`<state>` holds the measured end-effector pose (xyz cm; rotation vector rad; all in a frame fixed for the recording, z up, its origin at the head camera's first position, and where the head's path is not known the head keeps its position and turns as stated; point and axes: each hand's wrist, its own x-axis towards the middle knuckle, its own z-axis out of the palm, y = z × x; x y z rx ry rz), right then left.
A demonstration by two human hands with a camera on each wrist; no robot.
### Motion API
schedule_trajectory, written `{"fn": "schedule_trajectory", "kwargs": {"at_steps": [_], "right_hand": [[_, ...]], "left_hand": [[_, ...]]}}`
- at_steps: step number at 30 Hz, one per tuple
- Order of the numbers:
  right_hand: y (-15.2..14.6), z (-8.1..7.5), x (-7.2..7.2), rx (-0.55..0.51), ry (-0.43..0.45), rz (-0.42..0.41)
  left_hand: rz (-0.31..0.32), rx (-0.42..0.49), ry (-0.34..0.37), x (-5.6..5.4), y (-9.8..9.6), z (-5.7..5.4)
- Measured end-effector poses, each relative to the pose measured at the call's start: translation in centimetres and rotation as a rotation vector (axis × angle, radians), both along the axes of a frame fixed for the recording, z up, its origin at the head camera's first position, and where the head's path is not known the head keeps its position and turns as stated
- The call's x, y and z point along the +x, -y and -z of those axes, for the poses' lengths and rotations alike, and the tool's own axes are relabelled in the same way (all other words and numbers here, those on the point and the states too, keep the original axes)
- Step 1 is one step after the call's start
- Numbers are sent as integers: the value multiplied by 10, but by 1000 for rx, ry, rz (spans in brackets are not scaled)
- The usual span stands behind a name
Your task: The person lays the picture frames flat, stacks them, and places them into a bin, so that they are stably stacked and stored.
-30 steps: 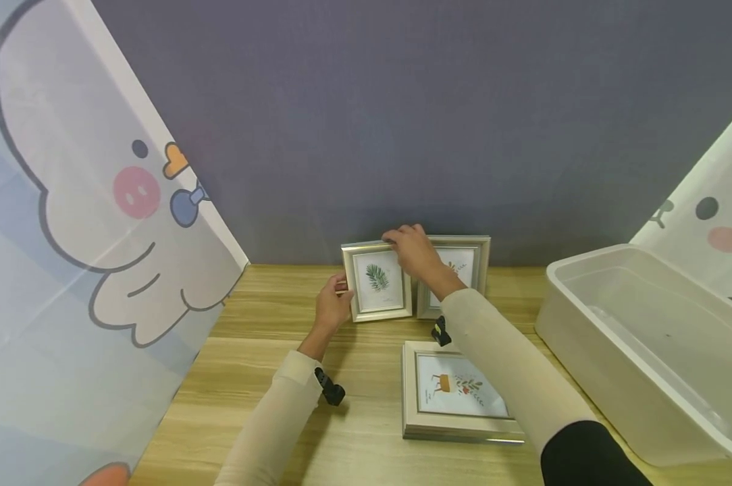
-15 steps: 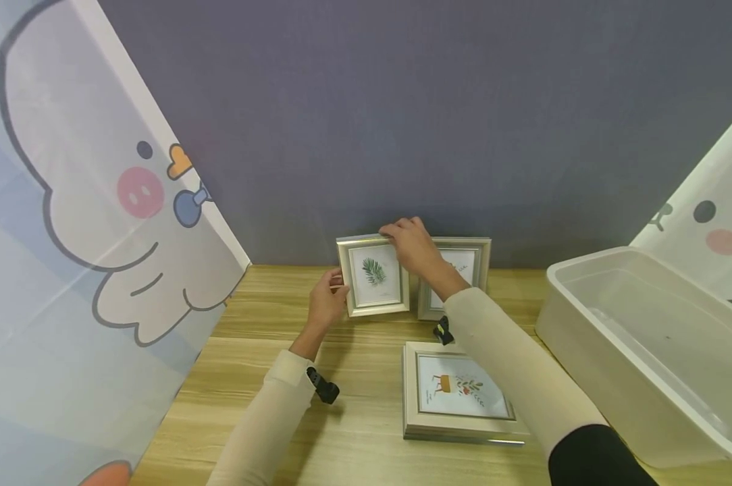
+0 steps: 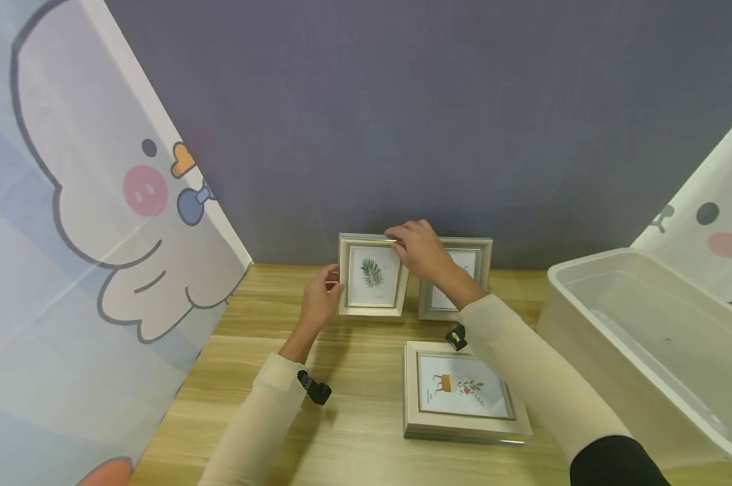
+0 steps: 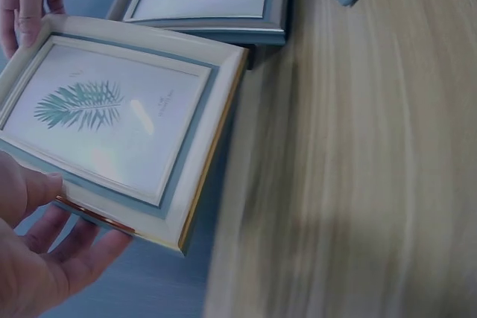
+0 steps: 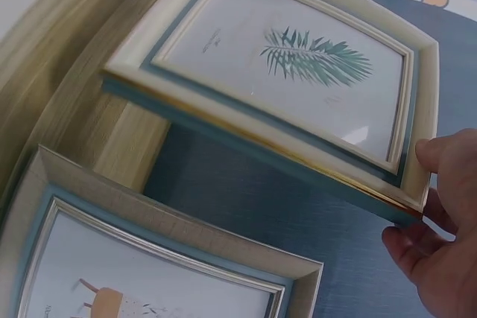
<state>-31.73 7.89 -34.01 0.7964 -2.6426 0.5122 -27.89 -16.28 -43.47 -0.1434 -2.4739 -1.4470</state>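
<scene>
Both hands hold a small cream-and-gold picture frame (image 3: 373, 275) with a green leaf print, standing nearly upright by the dark back wall. My left hand (image 3: 319, 301) pinches its left side, thumb on the front and fingers behind, as the left wrist view also shows. At the top right corner, my right hand (image 5: 451, 214) grips with the thumb in front and fingertips at the back. A second picture frame (image 3: 485, 270), partly covered by my right hand and forearm, leans at the wall just to the right, a narrow gap between the two.
Nearer on the wood-grain table (image 3: 232, 405) lies a stack of picture frames (image 3: 411, 388), the top one with a deer-and-flower print. A large white plastic bin (image 3: 585, 344) stands on the right. The dark wall (image 3: 366, 121) closes off the back.
The leaf frame has shifted slightly left and straightened from a slight tilt. My left hand moved left with it, while the right hand stayed at its top corner. The other frames stayed put.
</scene>
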Motion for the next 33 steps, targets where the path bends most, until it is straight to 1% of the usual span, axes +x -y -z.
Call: {"fn": "schedule_trajectory", "kwargs": {"at_steps": [5, 9, 11, 17, 19, 23, 26, 30, 33], "right_hand": [[-8, 1, 9, -27, 20, 0], [-15, 1, 18, -57, 58, 0], [-19, 0, 24, -73, 85, 4], [-31, 1, 40, -112, 155, 13], [-35, 2, 45, -127, 159, 7], [-45, 5, 57, -176, 148, -16], [-52, 9, 66, -199, 157, -26], [-59, 17, 77, -195, 192, -28], [-63, 22, 85, -200, 195, -31]], "left_hand": [[11, -95, -75, 6, 2, -12], [9, -179, -138, 12, 2, -22], [5, -223, -182, 17, 1, -27], [-49, -378, -324, 29, -6, -41], [-67, -418, -384, 32, -9, -45], [-89, -474, -518, 38, -16, -53], [-107, -507, -597, 41, -22, -59], [-132, -556, -672, 44, -30, -64], [-158, -615, -720, 47, -36, -68]]}}
